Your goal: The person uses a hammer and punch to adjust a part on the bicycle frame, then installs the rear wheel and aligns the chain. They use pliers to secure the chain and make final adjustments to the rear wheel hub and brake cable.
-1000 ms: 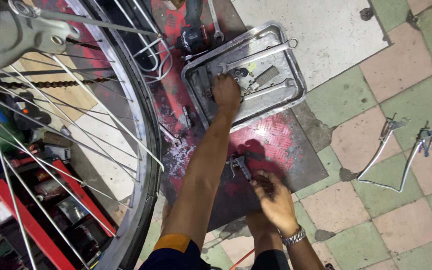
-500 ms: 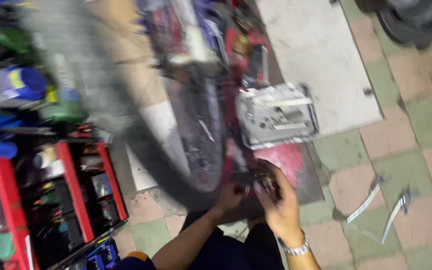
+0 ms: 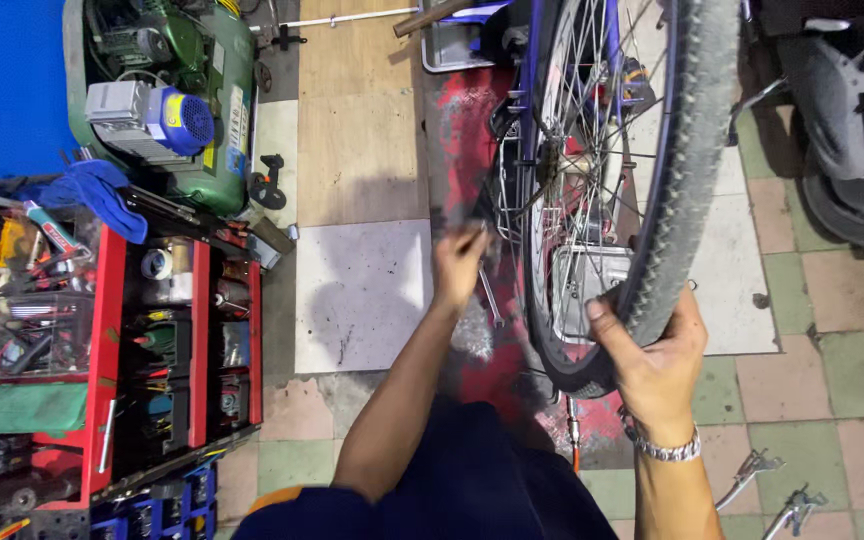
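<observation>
A spoked bicycle wheel (image 3: 687, 150) with a grey knobbly tyre stands upright in front of me. My right hand (image 3: 652, 355) grips the tyre at its near lower edge, thumb over the tread. My left hand (image 3: 460, 265) reaches forward to the left side of the wheel, fingers closed around a small blurred metal tool that I cannot identify. A metal tray (image 3: 582, 290) lies on the floor behind the spokes. A wristwatch sits on my right wrist.
A red tool cart (image 3: 107, 350) full of tools stands at the left. A green air compressor (image 3: 167, 95) is behind it. Brake levers (image 3: 777, 490) lie on the tiles at lower right. A dark scooter wheel (image 3: 852, 160) is at the right.
The view swung from the floor tray up to the wheel. My hands left the small part on the red plate; the right now grips the tyre, the left reaches beside the wheel.
</observation>
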